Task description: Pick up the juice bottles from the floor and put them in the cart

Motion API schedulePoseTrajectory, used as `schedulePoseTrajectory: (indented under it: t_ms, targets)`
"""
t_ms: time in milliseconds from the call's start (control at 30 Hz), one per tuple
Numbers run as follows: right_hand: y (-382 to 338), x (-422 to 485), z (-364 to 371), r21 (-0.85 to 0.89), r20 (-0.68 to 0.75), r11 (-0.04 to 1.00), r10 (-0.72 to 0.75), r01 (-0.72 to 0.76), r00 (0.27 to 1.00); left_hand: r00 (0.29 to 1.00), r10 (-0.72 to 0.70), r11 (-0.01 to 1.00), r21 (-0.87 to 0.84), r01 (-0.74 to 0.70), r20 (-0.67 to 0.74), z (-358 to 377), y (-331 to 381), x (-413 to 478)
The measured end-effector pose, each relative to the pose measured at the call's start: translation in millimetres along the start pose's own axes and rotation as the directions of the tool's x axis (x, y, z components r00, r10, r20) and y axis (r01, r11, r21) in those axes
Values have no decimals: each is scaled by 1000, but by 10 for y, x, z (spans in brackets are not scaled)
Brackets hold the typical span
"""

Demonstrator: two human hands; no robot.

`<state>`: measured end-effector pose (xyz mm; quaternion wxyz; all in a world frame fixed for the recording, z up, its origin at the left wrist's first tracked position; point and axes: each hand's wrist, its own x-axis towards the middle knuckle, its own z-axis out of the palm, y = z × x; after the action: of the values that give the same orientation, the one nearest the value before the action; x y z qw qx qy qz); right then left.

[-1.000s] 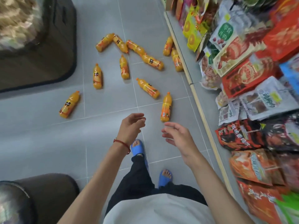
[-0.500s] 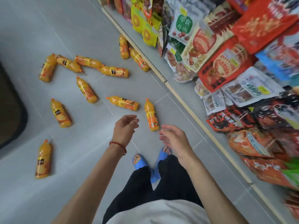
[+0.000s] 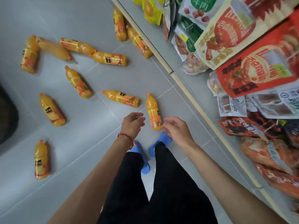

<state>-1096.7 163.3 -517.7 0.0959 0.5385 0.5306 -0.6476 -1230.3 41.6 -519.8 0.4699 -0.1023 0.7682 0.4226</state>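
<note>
Now: I look down at a grey floor (image 3: 90, 143) with juice bottles (image 3: 121, 98) lying all over it.
Count: I see eleven, and every one lies on its side.
Nearest bottle (image 3: 153, 112): it lies just past the blue slippers (image 3: 145, 167), cap pointing away, between the two hands.
Left hand (image 3: 133, 123): the fingers are loosely curled and there is nothing in it. It hangs just left of the nearest bottle.
Right hand (image 3: 177, 130): the fingers are loosely curled here too, with nothing in it. The fingertips are by the bottle's bottom end. I cannot tell if they touch it.
Cart: a dark thing (image 3: 6, 113) at the left edge may be it, but I cannot tell. I see no bottle in it.
Shelf (image 3: 196, 106): it is on the right, full of snack bags (image 3: 258, 75). Two bottles lie close by its foot.
Done: nothing that I can see. No bottle is off the floor.
Left to do: all eleven must go up and into the cart. I think the nearest one goes first.
</note>
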Motion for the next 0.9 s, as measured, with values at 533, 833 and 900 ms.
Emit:
schedulePoseTrajectory:
  t_ms: [533,833,900]
  targets:
    - [1205,2481,515,-93,-160,963,238,-255,958,972,-215,928,330,174,91,206,-828,2653]
    - [2469,3983,752,-162,-137,949,249,-270,959,958,-264,858,482,180,114,759,-1550,4436]
    - [2684,4238,787,-215,-136,939,245,-270,960,960,-256,874,450,180,112,903,-1651,4775]
